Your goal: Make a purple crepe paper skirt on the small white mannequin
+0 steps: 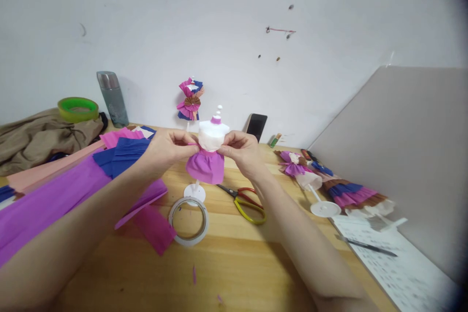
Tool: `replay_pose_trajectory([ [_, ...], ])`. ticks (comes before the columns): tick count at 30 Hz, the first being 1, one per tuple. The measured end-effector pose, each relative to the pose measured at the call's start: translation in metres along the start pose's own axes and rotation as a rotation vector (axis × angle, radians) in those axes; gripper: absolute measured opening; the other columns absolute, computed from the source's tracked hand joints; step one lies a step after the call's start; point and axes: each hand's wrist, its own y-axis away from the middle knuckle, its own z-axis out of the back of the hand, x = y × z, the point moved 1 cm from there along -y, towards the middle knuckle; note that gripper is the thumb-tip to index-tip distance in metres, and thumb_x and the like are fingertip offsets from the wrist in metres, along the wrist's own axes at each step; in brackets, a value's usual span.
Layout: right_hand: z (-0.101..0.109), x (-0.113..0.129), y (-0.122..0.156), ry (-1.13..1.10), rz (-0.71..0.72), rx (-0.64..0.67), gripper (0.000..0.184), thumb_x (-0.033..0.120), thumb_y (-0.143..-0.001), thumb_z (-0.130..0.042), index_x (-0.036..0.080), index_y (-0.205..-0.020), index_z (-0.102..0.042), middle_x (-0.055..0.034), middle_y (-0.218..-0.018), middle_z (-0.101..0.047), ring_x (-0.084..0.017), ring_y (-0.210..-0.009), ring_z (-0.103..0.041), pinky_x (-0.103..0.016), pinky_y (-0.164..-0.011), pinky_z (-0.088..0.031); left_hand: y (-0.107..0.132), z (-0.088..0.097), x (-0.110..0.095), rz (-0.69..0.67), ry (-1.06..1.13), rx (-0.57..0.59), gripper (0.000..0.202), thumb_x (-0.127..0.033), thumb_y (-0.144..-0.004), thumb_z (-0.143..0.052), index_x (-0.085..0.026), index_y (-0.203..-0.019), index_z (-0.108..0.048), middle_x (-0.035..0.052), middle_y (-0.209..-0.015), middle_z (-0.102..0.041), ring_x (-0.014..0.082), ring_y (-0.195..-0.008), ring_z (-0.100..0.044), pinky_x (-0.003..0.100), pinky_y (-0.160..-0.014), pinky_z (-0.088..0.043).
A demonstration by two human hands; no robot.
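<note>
A small white dress form (213, 129) stands on a round white base (194, 194) in front of me, with a pink band at its neck. Round its waist sits a gathered purple crepe paper skirt (206, 166). My left hand (171, 148) pinches the skirt's waist edge at the left side. At the opposite side, my right hand (239, 148) pinches the same edge between thumb and fingers. Just below the base lies a roll of white tape (207, 219). Scissors (250, 204) with red and yellow handles rest to the right, their blades pointing left.
Purple crepe paper (54, 204) and blue folded paper (126, 156) cover the left side. Behind them are a green tape roll (78, 102), brown cloth (32, 131) and a flask (112, 100). A phone (256, 126) leans at the wall. Decorated forms (325, 208) and a pen (371, 247) lie right.
</note>
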Motion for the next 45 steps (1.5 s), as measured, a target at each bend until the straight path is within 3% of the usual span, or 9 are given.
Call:
replay_pose_trajectory([
  [8,0.005,0.004,-0.002,0.034,0.001,0.035,0.028,0.039,-0.059,-0.086,0.020,-0.061,-0.066,0.0024,-0.058,-0.064,-0.011,-0.054,-0.055,-0.027,-0.056,-0.048,-0.008,0.004,0.006,-0.005,0.072,0.092,0.014,-0.020,-0.057,-0.080,-0.014,-0.057,-0.067,0.0066,-0.079,-0.075,0.0184,-0.076,-0.066,0.031,-0.077,-0.050],
  [17,0.002,-0.003,-0.003,0.003,0.019,-0.039,0.032,0.038,-0.056,-0.087,0.019,-0.059,-0.062,0.0043,-0.056,-0.059,-0.010,-0.052,-0.050,-0.025,-0.053,-0.044,-0.014,0.002,0.005,-0.026,-0.006,0.086,0.014,-0.020,-0.056,-0.078,-0.015,-0.060,-0.066,0.0001,-0.065,-0.066,0.0136,-0.066,-0.059,0.027,-0.070,-0.046],
  [25,-0.004,-0.011,-0.002,-0.053,-0.012,-0.057,0.042,0.051,-0.053,-0.087,0.020,-0.061,-0.060,0.0038,-0.057,-0.059,-0.010,-0.052,-0.048,-0.024,-0.052,-0.042,-0.015,0.002,0.004,-0.061,-0.017,0.108,0.015,-0.023,-0.058,-0.078,-0.016,-0.062,-0.064,-0.0012,-0.063,-0.063,0.0132,-0.064,-0.057,0.027,-0.070,-0.046],
  [35,-0.003,-0.024,-0.003,-0.113,-0.050,-0.081,0.043,0.050,-0.053,-0.088,0.021,-0.069,-0.060,0.0034,-0.064,-0.060,-0.011,-0.057,-0.051,-0.023,-0.056,-0.042,-0.024,-0.002,0.018,0.129,0.247,0.140,0.016,-0.024,-0.054,-0.080,-0.015,-0.061,-0.069,0.0013,-0.063,-0.067,0.0123,-0.060,-0.058,0.026,-0.066,-0.047],
  [45,-0.008,-0.020,0.002,-0.131,-0.093,-0.061,0.044,0.050,-0.054,-0.088,0.022,-0.070,-0.058,0.0042,-0.062,-0.060,-0.012,-0.054,-0.052,-0.026,-0.055,-0.044,-0.022,-0.003,0.019,0.198,0.301,0.177,0.014,-0.021,-0.060,-0.077,-0.013,-0.065,-0.067,0.0009,-0.064,-0.064,0.0105,-0.060,-0.056,0.025,-0.064,-0.043],
])
